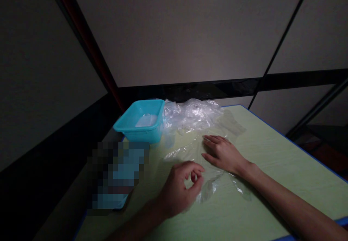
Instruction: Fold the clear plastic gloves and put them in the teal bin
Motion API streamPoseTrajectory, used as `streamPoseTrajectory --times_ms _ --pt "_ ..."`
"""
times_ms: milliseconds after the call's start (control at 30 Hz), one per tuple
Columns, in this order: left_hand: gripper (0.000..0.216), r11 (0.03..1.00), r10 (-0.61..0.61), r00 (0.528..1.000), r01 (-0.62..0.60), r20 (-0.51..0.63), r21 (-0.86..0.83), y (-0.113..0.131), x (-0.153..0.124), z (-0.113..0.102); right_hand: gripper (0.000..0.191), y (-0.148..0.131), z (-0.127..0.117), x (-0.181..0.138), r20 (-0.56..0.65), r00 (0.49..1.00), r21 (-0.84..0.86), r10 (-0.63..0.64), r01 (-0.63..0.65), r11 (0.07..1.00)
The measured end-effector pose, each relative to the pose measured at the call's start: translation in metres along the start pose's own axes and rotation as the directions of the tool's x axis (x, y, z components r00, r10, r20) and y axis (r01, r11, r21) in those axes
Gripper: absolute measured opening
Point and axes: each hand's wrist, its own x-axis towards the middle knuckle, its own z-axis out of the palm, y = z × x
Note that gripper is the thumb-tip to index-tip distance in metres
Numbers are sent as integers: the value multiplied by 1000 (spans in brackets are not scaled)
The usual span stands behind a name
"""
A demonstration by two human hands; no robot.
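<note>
Teal basin (143, 135): we've got it upright on the far left of the table, a pale piece (146, 120) lying inside.
Pixelated object (123, 174): we find it nearer than the basin — teal and dark, details masked.
Green table (285, 161): blue edging (341, 220), we see.
Back wall (185, 34): greyish panels — glossy black band (190, 91) crossing low.

No legible text, labels or numbers.

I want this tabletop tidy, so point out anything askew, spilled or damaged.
No spill shows. The clear plastic heaped beside the turquoise basin is crumpled, so it looks untidy; the pixelated patch near the left hand can't be judged.
</note>
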Motion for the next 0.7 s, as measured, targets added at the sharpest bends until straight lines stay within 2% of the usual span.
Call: streamPoseTrajectory --times_ms 67,133,200,267,400,467,567,700 --pt "13 984 -14 997 27 -71 178 -10 8 -10 33 -1 -3 0 -82 997 103 -12 20 995" --pt "13 929 -114 988 142 -101 341 -18 14 -22 29 -3 -3 0 -128 990 225 -54 82 971" --pt "14 858 -211 976 213 -56 467 -21 16 -34 30 -7 -1 1 -107 985 308 -136 163 937" --pt "16 828 -253 967 229 -23 511 -20 15 -41 34 -10 3 2 -50 975 348 -215 219 912" --pt "8 813 -253 967 196 30 548 -20 8 -37 49 -13 7 3 66 946 365 -316 272 890" --pt "16 805 -213 975 140 61 577 -21 4 -29 60 -12 6 3 124 934 338 -335 278 899" --pt "25 794 -156 985 80 75 602 -24 0 -18 71 -9 5 1 191 931 275 -311 253 928" --pt "34 741 -126 989 41 79 671 -24 -1 -14 74 -3 8 -1 223 938 227 -263 213 950"
